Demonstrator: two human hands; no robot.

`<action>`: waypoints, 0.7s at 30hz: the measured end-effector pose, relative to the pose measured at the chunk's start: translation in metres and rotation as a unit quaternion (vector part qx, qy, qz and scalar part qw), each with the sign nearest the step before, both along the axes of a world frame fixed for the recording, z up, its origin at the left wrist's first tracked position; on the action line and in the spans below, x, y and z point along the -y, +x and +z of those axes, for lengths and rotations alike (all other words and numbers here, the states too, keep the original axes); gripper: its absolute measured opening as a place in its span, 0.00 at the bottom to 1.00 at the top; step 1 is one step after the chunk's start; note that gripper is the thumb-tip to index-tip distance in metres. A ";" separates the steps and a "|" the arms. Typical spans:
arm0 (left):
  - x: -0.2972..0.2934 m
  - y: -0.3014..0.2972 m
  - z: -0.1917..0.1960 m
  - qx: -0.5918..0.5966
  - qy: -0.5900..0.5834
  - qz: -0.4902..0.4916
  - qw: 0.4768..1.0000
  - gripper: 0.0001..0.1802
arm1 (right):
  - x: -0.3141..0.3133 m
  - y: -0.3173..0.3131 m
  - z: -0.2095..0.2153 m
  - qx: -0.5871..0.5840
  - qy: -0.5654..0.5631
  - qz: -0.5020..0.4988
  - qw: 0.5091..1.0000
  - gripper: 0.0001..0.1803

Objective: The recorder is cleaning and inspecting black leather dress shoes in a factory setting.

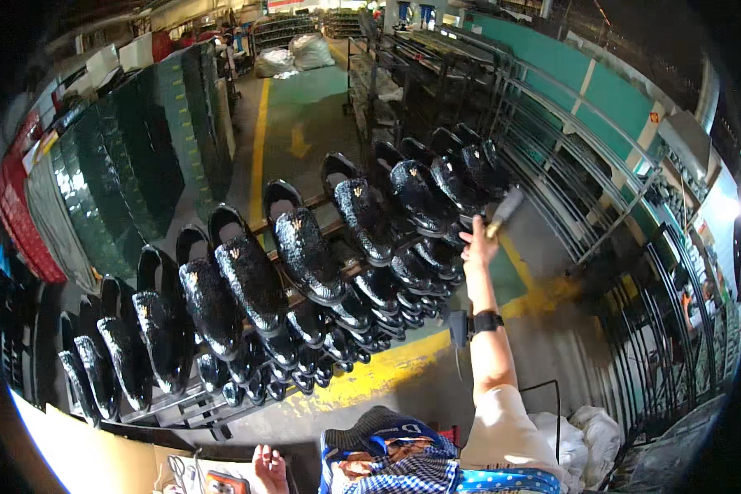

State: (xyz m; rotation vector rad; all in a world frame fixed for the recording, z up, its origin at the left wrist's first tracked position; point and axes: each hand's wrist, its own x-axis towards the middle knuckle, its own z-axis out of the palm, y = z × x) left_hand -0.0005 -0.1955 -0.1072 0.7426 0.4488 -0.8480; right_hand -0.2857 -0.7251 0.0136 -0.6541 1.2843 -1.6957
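My right arm reaches out to the right end of a rack of glossy black loafers. In my right hand is a brush with a pale handle and greyish bristles, its head pointing up and away from me. The nearest shoe is just left of that hand; whether the bristles touch it I cannot tell. The loafers have a textured front and a small gold ornament. My left hand is low by a cardboard box, fingers slightly bent and apart, with nothing visible in them.
Cables and an orange-and-grey device lie by the box. Empty metal racks line the right side, with white plastic bags below. Dark green covered stacks stand at left. A floor aisle with a yellow line runs ahead.
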 end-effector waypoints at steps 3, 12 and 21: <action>-0.013 -0.002 -0.024 -0.006 -0.036 -0.039 0.999 0.06 | 0.020 -0.024 0.007 0.065 0.037 0.095 0.993 0.24; 0.025 -0.009 -0.039 0.018 0.004 -0.100 0.995 0.03 | 0.040 -0.038 0.030 0.048 0.013 0.205 0.978 0.11; 0.067 -0.015 -0.021 0.007 0.092 -0.189 0.978 0.06 | -0.029 -0.072 -0.007 0.253 -0.064 0.251 0.932 0.19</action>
